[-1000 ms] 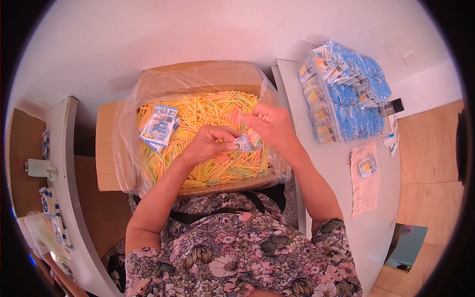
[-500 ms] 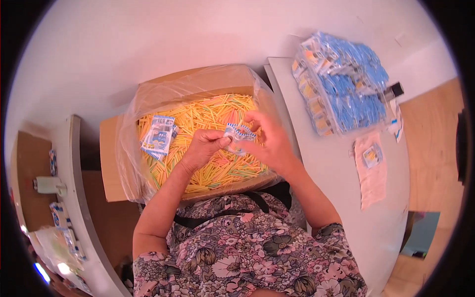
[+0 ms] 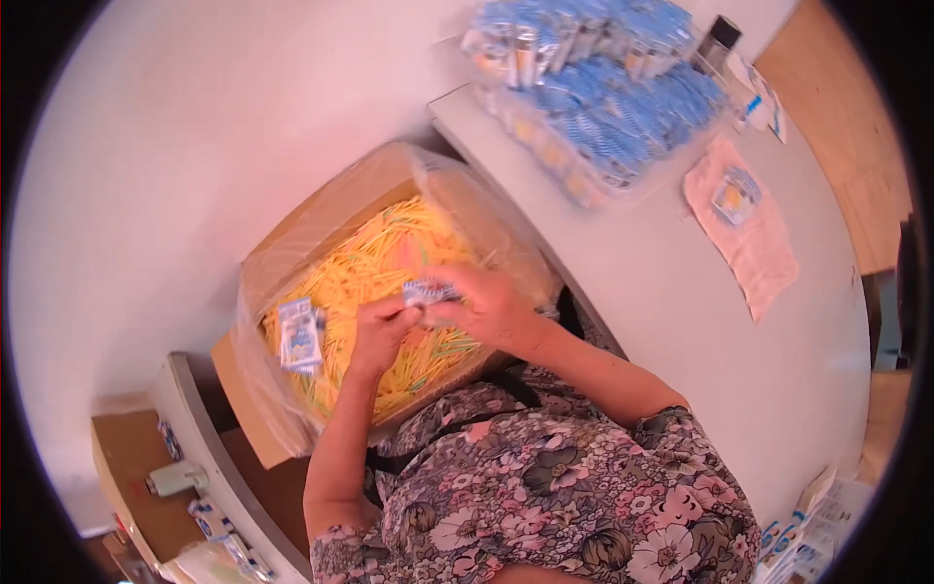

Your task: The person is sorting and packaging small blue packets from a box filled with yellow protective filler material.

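From my end, at the far left of my view, a green object [image 3: 177,478] lies by the ledge [image 3: 202,433], well apart from the hands. Right of it stands the carton [image 3: 258,404], lined with clear film [image 3: 491,214] and holding a mass of yellow sticks [image 3: 355,268]; on their left side lie loose packets [image 3: 300,334], which I judge could slide down among the sticks if a forearm brushed them. Over the sticks, the left hand [image 3: 381,336] pinches the near left edge of a small packet [image 3: 426,292] between thumb and fingers. The right hand [image 3: 486,307] curls at its right side, thumb and forefinger apart around it; blur keeps me from telling whether they grip. With the packet apparently held by one edge, a hard tug could tear it or pop it loose, and it would drop into the sticks below. The slack film, just beside the right hand, could snag the wrist on a wide swing. Farther right on the table [image 3: 671,380], a clear bin [image 3: 550,151] is heaped with packets past its rim; I'd expect a knock to send the top ones sliding. At far right, one packet rests on a pink cloth [image 3: 762,258], and dragging the cloth would shift it.
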`<state>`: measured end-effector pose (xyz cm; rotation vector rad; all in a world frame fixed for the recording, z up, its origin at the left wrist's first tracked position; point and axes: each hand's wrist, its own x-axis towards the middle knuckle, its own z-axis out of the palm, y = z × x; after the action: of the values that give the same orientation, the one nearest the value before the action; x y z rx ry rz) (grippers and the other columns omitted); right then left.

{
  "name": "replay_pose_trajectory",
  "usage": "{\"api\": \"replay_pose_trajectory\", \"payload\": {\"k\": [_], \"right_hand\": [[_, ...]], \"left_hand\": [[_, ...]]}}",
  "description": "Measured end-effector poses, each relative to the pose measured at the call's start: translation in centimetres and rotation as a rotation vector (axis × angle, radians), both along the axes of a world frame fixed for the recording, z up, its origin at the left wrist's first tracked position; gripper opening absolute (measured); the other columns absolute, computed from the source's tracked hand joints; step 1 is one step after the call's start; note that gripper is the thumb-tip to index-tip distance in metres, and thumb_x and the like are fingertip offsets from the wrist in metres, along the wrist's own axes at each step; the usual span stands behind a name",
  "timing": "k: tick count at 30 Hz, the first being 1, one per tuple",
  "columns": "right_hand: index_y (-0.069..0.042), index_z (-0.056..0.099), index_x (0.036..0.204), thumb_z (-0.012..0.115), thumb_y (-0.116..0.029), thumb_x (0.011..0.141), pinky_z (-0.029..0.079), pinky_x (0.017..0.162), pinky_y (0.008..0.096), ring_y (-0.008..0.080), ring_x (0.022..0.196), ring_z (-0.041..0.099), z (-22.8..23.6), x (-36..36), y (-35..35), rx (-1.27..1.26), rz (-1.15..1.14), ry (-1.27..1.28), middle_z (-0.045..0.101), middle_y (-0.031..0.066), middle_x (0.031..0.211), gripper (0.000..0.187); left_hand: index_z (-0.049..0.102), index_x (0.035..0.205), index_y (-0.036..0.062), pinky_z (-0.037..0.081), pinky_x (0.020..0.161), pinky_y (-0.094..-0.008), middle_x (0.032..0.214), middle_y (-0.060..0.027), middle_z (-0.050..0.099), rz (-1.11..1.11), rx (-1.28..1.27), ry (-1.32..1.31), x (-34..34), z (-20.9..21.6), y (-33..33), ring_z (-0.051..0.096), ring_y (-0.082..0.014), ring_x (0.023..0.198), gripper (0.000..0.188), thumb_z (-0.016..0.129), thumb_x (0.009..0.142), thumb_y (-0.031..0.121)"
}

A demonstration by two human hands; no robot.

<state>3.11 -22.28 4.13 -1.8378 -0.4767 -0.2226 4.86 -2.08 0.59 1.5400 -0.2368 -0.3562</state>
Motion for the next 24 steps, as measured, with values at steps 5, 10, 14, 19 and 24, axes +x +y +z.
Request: {"api": "replay_pose_trajectory", "payload": {"k": [5,10,14,19,24], "right_hand": [[-0.002,0.063,0.103,0.070,-0.003,0.078,0.051,0.072,0.0306,0.0249,0.084,0.066,2.9,-2.3,-5.0,0.073,-0.061,-0.128,0.067,0.0131,0.092,0.026],[0.006,0.059,0.107,0.065,0.005,0.079,0.055,0.062,0.0305,0.0231,0.065,0.067,4.5,-5.1,-18.4,0.412,-0.625,-0.273,0.067,0.0147,0.087,0.028],[0.002,0.063,0.106,0.063,0.000,0.077,0.048,0.076,0.0239,0.0112,0.085,0.059,3.3,-2.5,-31.2,0.042,-1.150,-0.105,0.064,0.0050,0.092,0.029],[0.002,0.060,0.115,0.062,-0.004,0.078,0.047,0.084,0.0309,0.0207,0.093,0.061,-0.3,-0.3,-39.3,-0.638,-1.227,-0.152,0.066,0.0148,0.102,0.037],[0.001,0.056,0.123,0.067,-0.012,0.085,0.041,0.097,0.0364,0.0266,0.117,0.053,-1.4,-3.0,-40.7,-0.744,-1.207,-0.488,0.053,0.0153,0.130,0.041]], "left_hand": [[0.066,0.101,-0.0021,0.048,0.075,-0.0265,0.094,-0.0069,0.066,-0.051,0.225,0.020,-1.0,4.9,0.7,0.060,-0.0138,0.084,0.026,0.065,0.080,0.014],[0.061,0.104,-0.0044,0.047,0.084,-0.0357,0.104,-0.0151,0.063,0.235,0.977,-0.560,-0.2,6.5,10.0,0.061,-0.0266,0.093,0.025,0.064,0.081,0.004],[0.054,0.118,-0.0030,0.040,0.094,-0.0440,0.118,-0.0208,0.057,0.362,1.523,-0.641,-0.7,3.3,15.6,0.052,-0.0367,0.107,0.039,0.064,0.082,0.009],[0.049,0.126,-0.0003,0.040,0.095,-0.0432,0.121,-0.0204,0.054,0.273,1.391,-0.547,-0.8,1.5,16.9,0.051,-0.0371,0.110,0.050,0.064,0.080,0.009],[0.053,0.119,0.0004,0.049,0.080,-0.0335,0.100,-0.0124,0.064,0.628,1.060,-0.435,0.5,2.3,13.6,0.062,-0.0227,0.091,0.051,0.072,0.071,0.001]]}}
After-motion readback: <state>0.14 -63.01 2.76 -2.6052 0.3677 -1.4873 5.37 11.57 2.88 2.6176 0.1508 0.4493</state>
